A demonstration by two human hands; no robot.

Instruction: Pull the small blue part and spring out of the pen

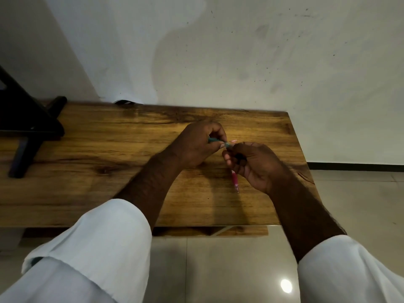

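Teal slim plastic pen (213, 140) pinched in left hand (196, 145); right hand (253, 165) grips pink pen (235, 181) above wooden surface (109, 149), tips meeting.

Both arms wear loose pale white cloth sleeves — the left sleeve (105, 243) rolled back in a thick, soft cuff well above the wrist, the right sleeve (341, 265) ending in a plain folded edge. The fabric looks thin and lightly creased. Forearms and both hands are bare — no watch, ring or band shows.
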